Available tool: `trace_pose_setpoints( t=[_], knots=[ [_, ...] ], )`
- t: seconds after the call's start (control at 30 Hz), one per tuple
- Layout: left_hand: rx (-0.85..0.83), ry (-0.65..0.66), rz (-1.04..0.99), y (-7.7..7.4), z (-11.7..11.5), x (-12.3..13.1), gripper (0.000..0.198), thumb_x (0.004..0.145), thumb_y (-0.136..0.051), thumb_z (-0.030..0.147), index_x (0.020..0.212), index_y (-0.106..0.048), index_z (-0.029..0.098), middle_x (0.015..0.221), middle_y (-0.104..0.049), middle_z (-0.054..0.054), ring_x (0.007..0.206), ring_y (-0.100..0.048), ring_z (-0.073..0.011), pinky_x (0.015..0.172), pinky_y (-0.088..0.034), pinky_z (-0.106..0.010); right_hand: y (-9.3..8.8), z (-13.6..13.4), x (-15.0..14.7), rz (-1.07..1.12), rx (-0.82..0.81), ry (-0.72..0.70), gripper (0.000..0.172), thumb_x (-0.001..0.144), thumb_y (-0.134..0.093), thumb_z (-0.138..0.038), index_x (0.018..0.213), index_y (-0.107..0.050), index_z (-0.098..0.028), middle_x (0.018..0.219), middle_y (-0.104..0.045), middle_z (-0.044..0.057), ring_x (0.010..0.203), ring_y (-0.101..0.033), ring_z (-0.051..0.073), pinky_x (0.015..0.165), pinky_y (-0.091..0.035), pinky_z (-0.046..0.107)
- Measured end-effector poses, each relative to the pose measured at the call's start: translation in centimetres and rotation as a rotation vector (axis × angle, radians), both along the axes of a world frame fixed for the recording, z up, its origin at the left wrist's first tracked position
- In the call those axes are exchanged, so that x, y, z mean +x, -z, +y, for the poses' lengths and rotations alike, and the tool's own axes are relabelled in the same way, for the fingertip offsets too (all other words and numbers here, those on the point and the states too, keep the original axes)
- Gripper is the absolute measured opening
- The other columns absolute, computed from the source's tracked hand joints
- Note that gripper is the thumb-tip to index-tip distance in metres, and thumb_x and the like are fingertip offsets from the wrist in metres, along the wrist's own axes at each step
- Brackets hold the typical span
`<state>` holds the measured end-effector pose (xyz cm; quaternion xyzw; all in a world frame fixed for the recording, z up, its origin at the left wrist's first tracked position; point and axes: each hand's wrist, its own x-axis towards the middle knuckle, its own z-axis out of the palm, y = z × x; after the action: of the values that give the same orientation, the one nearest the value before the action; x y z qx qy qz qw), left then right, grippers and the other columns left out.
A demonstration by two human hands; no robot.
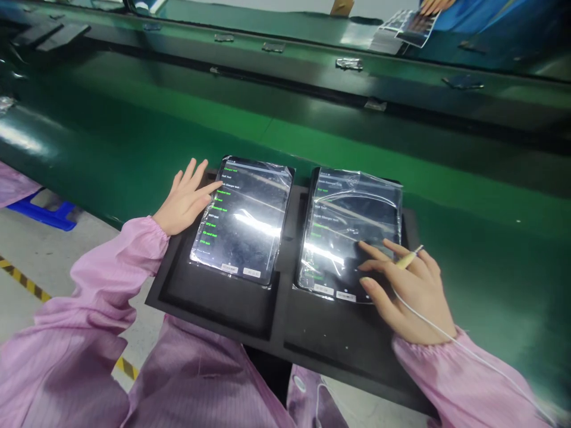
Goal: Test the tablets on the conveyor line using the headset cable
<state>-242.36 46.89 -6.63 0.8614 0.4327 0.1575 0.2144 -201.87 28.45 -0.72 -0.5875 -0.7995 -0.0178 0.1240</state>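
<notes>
Two tablets lie side by side, film over their lit screens, each showing a list of test names in green and white. At the edge of the left tablet (245, 220), my left hand (182, 202) has its fingers spread, the index fingertip on or just over the screen. Over the lower right of the right tablet (334, 232) is my right hand (410, 285), fingertips on or close to the glass. Tucked between its fingers is a yellowish headphone plug (408, 258) with a metal tip; a white cable runs from it along my forearm. Both tablets rest on a black tray (279, 321).
The tray overlaps the edge of a green bench (491, 249) and sits above my lap. Behind, a dark rail (303, 56) carries several small taped patches. Another person's hand (437, 6) holds printed sheets at the far right. A blue stool (44, 214) stands at left.
</notes>
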Motion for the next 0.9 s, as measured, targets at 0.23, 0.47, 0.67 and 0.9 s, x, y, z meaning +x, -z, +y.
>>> trace_pose_setpoints(
  t=[0.23,0.47,0.67,0.9],
  knots=[
    [0.06,0.119,-0.036,-1.0,-3.6,-2.8,0.048,0.103,-0.024,0.051,0.136,-0.056,0.041,0.166,0.002,0.013,0.153,0.002,-0.0365,0.121,-0.006,-0.065,0.2,0.2,0.1,0.006,0.006,0.086,0.024,0.097,-0.04,-0.04,0.094,-0.057,-0.022,0.124,-0.067,0.013,0.123,-0.055,0.041,0.098,-0.039,0.064],
    [0.002,0.178,0.04,-0.4,-4.7,-2.7,0.041,0.104,-0.029,0.042,0.139,-0.05,0.045,0.164,0.009,0.015,0.152,0.003,-0.0392,0.118,-0.007,-0.07,0.2,0.0,0.3,0.054,-0.017,0.073,0.021,0.096,-0.041,-0.039,0.097,-0.057,-0.025,0.13,-0.064,0.011,0.129,-0.051,0.039,0.104,-0.035,0.061],
    [0.031,0.17,0.046,-0.1,-3.6,-2.5,0.042,0.103,-0.029,0.043,0.14,-0.048,0.046,0.164,0.01,0.015,0.152,0.003,-0.0405,0.117,-0.008,-0.071,-0.3,-0.4,0.2,0.052,-0.01,-0.109,0.023,0.096,-0.041,-0.042,0.093,-0.058,-0.026,0.124,-0.069,0.007,0.123,-0.056,0.034,0.103,-0.033,0.057],
    [0.023,0.14,0.05,0.0,-3.3,-2.5,0.042,0.103,-0.028,0.048,0.138,-0.051,0.046,0.164,0.007,0.017,0.152,0.002,-0.04,0.118,-0.007,-0.07,-0.3,-0.5,0.3,0.06,0.02,-0.154,0.029,0.095,-0.044,-0.049,0.084,-0.059,-0.027,0.11,-0.075,0.005,0.115,-0.061,0.032,0.105,-0.032,0.054]
  ],
)
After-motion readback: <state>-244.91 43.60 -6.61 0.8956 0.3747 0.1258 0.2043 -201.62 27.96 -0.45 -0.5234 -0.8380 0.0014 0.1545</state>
